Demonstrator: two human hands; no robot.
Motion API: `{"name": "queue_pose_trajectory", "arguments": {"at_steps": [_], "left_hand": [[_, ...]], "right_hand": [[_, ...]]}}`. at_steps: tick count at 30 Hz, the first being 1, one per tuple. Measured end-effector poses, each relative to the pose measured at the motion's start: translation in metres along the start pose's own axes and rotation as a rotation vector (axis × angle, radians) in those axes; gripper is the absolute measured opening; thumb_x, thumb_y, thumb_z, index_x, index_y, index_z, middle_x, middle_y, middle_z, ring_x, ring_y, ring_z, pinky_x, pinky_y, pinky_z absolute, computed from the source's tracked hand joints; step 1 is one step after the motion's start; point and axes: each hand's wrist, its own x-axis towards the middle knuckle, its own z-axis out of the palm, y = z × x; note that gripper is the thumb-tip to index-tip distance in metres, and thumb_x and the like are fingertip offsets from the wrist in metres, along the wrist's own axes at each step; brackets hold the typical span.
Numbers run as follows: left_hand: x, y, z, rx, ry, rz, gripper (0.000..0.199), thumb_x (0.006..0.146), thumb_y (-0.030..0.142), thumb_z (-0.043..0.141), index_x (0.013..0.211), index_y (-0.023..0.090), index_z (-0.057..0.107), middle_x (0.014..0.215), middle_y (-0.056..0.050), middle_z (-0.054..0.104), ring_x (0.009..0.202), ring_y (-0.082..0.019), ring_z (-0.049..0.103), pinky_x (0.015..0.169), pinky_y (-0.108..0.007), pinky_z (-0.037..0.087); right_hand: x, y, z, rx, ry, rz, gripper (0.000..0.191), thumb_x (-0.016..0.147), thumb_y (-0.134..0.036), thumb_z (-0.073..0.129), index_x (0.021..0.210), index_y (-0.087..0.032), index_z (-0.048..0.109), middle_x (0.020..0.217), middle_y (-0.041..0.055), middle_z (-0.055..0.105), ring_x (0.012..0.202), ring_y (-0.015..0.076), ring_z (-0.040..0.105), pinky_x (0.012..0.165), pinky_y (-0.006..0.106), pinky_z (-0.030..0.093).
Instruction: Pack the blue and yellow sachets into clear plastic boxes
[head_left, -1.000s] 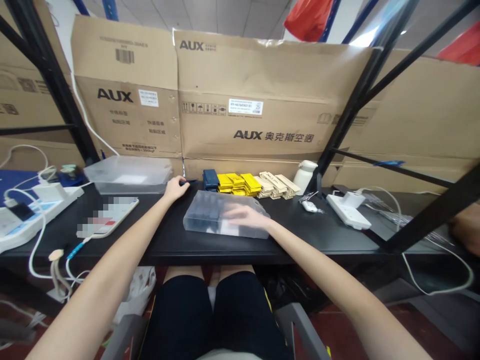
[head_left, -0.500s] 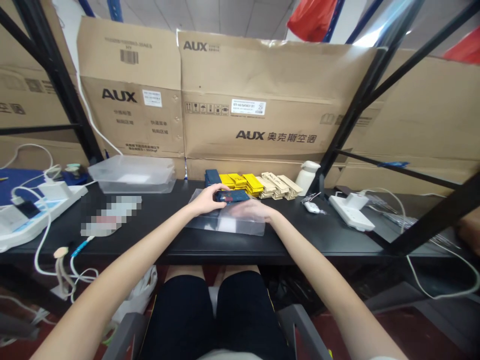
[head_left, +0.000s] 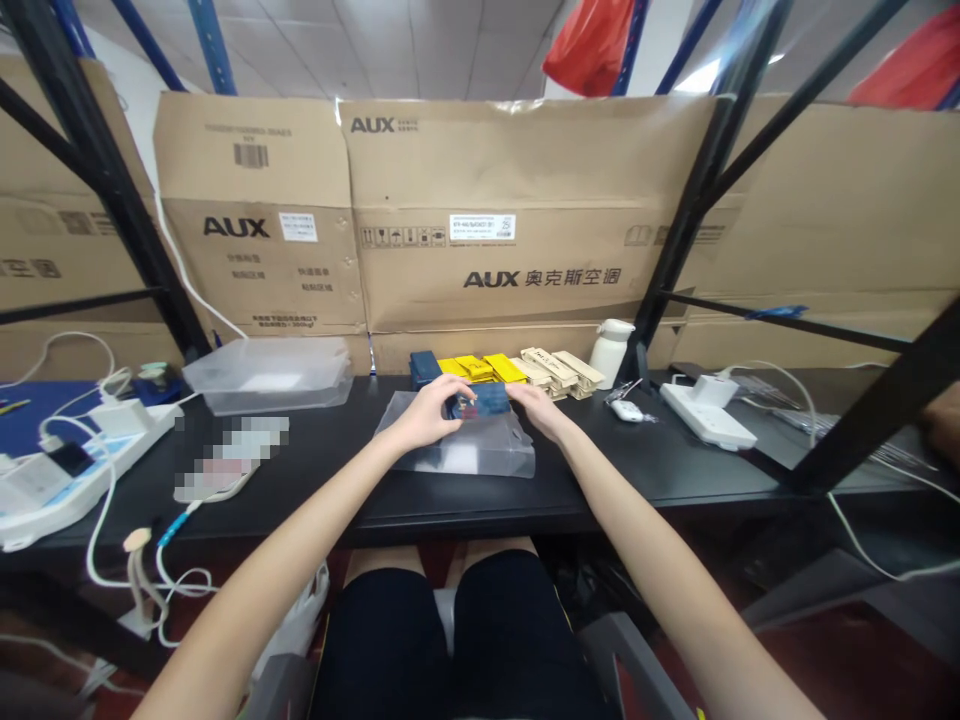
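A flat dark blue packet (head_left: pixel 489 402) with a small reddish patch on its left part is held above a clear plastic tray (head_left: pixel 465 458) on the black table. My left hand (head_left: pixel 433 412) curls its thumb and fingers round the packet's left end. At the opposite end, my right hand (head_left: pixel 541 408) has its fingers against the edge, with the thumb partly hidden. Just behind stand folded yellow packets (head_left: pixel 504 368), a dark blue folded stack (head_left: pixel 424 369) and beige folded packets (head_left: pixel 559 371), some with handwriting.
Another clear plastic tray (head_left: pixel 268 378) lies at the back left. A power strip (head_left: pixel 90 470) with cables and a blurred-out flat object (head_left: pixel 232 458) are on the left. To the right are a white bottle (head_left: pixel 612 352), a small white device (head_left: pixel 628 411) and a second power strip (head_left: pixel 709 415). Cardboard (head_left: pixel 540 170) walls the back.
The dark blue packet has shifted slightly right and shows more of its broad face. My right hand has moved from below it to its right end. The camera view has tilted up slightly.
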Motion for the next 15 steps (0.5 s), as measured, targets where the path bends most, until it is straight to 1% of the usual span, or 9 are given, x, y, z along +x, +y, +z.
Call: {"name": "queue_pose_trajectory", "arguments": {"at_steps": [2, 3, 5, 7, 8, 10, 12, 14, 15], "left_hand": [[0.006, 0.009, 0.005, 0.019, -0.051, 0.034, 0.036, 0.068, 0.003, 0.061, 0.097, 0.023, 0.066, 0.121, -0.009, 0.061, 0.119, -0.026, 0.055, 0.103, -0.043, 0.041], [0.01, 0.012, 0.006, 0.024, -0.074, 0.043, 0.036, 0.069, 0.004, 0.063, 0.099, 0.023, 0.066, 0.122, -0.008, 0.061, 0.12, -0.026, 0.054, 0.104, -0.042, 0.041], [0.015, 0.016, 0.003, 0.029, -0.099, 0.037, 0.036, 0.071, 0.012, 0.069, 0.105, 0.024, 0.066, 0.125, -0.008, 0.061, 0.123, -0.026, 0.052, 0.107, -0.041, 0.037], [0.016, 0.013, -0.007, 0.031, -0.08, -0.014, 0.043, 0.071, 0.025, 0.074, 0.113, 0.024, 0.063, 0.128, -0.008, 0.06, 0.125, -0.027, 0.05, 0.11, -0.042, 0.034], [0.014, 0.008, -0.015, 0.032, -0.055, -0.059, 0.046, 0.072, 0.032, 0.074, 0.115, 0.023, 0.062, 0.129, -0.009, 0.059, 0.126, -0.028, 0.05, 0.11, -0.043, 0.034], [0.003, -0.01, -0.032, 0.029, -0.001, -0.18, 0.046, 0.074, 0.041, 0.072, 0.114, 0.021, 0.061, 0.127, -0.011, 0.06, 0.124, -0.03, 0.051, 0.109, -0.045, 0.034], [-0.013, -0.033, -0.046, 0.009, 0.05, -0.325, 0.049, 0.073, 0.047, 0.071, 0.112, 0.02, 0.061, 0.126, -0.012, 0.06, 0.125, -0.031, 0.052, 0.11, -0.047, 0.033], [-0.03, -0.056, -0.055, -0.048, 0.058, -0.467, 0.059, 0.069, 0.051, 0.072, 0.116, 0.019, 0.058, 0.127, -0.014, 0.061, 0.123, -0.031, 0.054, 0.106, -0.046, 0.039], [-0.038, -0.066, -0.057, -0.076, 0.063, -0.531, 0.065, 0.066, 0.052, 0.074, 0.119, 0.018, 0.057, 0.129, -0.015, 0.06, 0.124, -0.032, 0.054, 0.104, -0.046, 0.041]], "right_hand": [[-0.005, -0.002, 0.005, 0.0, -0.073, 0.02, 0.034, 0.056, -0.035, 0.084, 0.084, -0.019, 0.075, 0.094, 0.0043, 0.076, 0.1, 0.0262, 0.067, 0.096, 0.042, 0.048], [-0.007, -0.003, 0.006, 0.005, -0.086, 0.027, 0.038, 0.052, -0.034, 0.086, 0.085, -0.018, 0.075, 0.094, 0.0046, 0.076, 0.099, 0.0265, 0.067, 0.096, 0.042, 0.048], [-0.006, -0.005, 0.002, 0.026, -0.046, 0.024, 0.041, 0.053, -0.036, 0.086, 0.088, -0.019, 0.073, 0.098, 0.0045, 0.076, 0.101, 0.0255, 0.067, 0.097, 0.04, 0.048], [-0.002, -0.007, -0.007, 0.045, 0.057, 0.022, 0.041, 0.061, -0.04, 0.081, 0.095, -0.021, 0.07, 0.1, 0.0037, 0.075, 0.1, 0.0231, 0.067, 0.092, 0.036, 0.051], [0.001, -0.007, -0.013, 0.045, 0.122, 0.03, 0.039, 0.066, -0.041, 0.077, 0.098, -0.022, 0.068, 0.098, 0.0033, 0.075, 0.096, 0.0217, 0.068, 0.087, 0.034, 0.054], [0.005, -0.006, -0.024, 0.015, 0.258, 0.068, 0.032, 0.073, -0.039, 0.071, 0.099, -0.022, 0.065, 0.085, 0.0027, 0.074, 0.08, 0.0193, 0.069, 0.073, 0.031, 0.056], [0.008, -0.001, -0.033, -0.049, 0.384, 0.123, 0.024, 0.077, -0.034, 0.069, 0.095, -0.019, 0.064, 0.071, 0.0012, 0.07, 0.065, 0.0168, 0.065, 0.06, 0.028, 0.054], [0.008, 0.004, -0.039, -0.122, 0.471, 0.184, 0.019, 0.082, -0.032, 0.066, 0.093, -0.016, 0.064, 0.069, 0.0005, 0.066, 0.06, 0.0145, 0.062, 0.055, 0.026, 0.052], [0.008, 0.007, -0.041, -0.154, 0.492, 0.218, 0.019, 0.085, -0.032, 0.064, 0.094, -0.015, 0.064, 0.074, 0.0012, 0.067, 0.062, 0.0138, 0.062, 0.057, 0.026, 0.053]]}}
